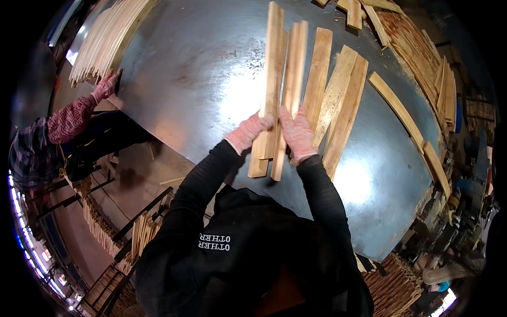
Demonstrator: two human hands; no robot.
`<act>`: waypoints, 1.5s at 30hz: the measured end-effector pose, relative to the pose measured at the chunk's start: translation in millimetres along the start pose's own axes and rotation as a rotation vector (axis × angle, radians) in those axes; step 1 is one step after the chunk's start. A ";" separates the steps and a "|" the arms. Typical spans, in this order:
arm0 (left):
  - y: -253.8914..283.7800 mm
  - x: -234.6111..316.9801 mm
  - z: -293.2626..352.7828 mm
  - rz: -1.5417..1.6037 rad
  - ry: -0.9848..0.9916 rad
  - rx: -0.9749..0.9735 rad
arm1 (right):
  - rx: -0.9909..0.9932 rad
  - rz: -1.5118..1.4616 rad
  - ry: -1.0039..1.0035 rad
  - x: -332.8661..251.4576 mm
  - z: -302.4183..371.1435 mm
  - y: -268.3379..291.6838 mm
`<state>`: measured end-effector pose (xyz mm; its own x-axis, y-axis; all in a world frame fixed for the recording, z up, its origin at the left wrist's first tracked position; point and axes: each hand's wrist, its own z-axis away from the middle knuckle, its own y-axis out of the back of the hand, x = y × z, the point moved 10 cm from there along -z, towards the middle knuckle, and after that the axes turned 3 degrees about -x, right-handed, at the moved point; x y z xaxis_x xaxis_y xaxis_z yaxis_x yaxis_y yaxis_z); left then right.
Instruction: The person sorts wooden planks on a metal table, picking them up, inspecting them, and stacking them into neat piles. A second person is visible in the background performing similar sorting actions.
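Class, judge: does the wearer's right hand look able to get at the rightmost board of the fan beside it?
Probably yes: the rightmost board lies close by, uncovered, though the right hand seems occupied with a wood strip.

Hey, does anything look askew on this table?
Two pale, narrow wooden slats by the right edge of the smooth grey tabletop look askew: they lie apart from the fanned tan wooden slats near the pink-gloved right hand and slant differently.

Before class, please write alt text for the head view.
A person's left hand and right hand, pink-gloved, hold wooden strips over a grey table. Boards lie to the right; at upper left, a co-worker's gloved hand touches stacked strips.
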<state>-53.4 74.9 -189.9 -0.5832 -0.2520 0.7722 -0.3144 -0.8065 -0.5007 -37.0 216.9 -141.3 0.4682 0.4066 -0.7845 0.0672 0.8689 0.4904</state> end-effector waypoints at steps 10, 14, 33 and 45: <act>70.3 43.4 22.5 -0.898 0.130 0.303 | 0.006 0.130 0.219 12.2 36.9 -85.1; 66.0 51.6 47.5 -1.348 0.122 0.552 | -0.370 0.032 0.352 3.2 37.0 -110.9; 48.4 50.0 40.9 -1.447 0.350 0.495 | 0.317 0.404 -0.143 66.4 35.7 36.3; 29.7 51.9 51.7 -1.644 0.188 0.559 | 0.263 0.432 -0.510 112.8 66.5 119.5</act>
<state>-54.3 10.3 -144.5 -0.0340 0.9745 0.2217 -0.3663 -0.2186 0.9045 82.4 347.9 -145.9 0.8498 0.4607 -0.2560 -0.0375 0.5373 0.8426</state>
